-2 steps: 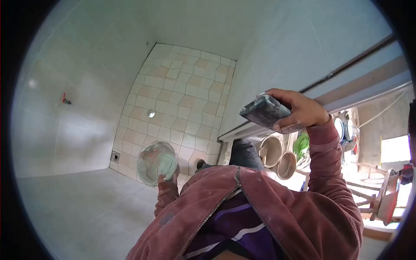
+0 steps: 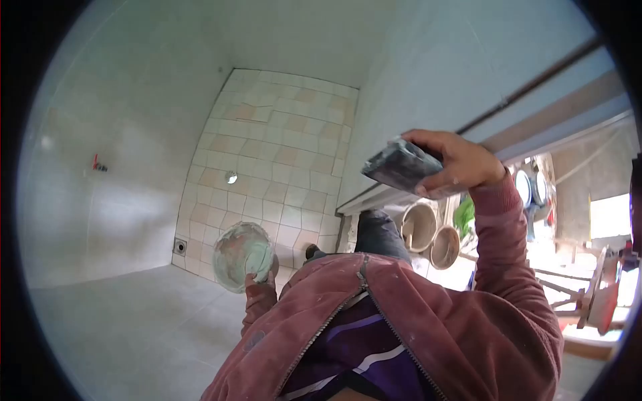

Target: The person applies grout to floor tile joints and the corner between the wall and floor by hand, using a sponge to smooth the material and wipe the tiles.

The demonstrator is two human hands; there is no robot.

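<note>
My left hand grips the near rim of a round, paste-smeared bowl, thumb on the inside. A mound of pale green paste lies in the bowl near my thumb. My right hand is raised beside the wall and wrapped around a dark, flat rectangular block. Pale paste coats the block's far edge. Some of my right fingers are hidden behind it, and its exact kind cannot be made out.
Below is a patterned tile floor with a round drain hole and a square drain. Smooth walls surround it; a red-tipped pipe fitting sticks out at left. Beyond the doorway stand buckets and a wheelbarrow.
The view has shifted slightly. My right hand and the block appear a little farther left and higher; my left hand still holds the bowl.
</note>
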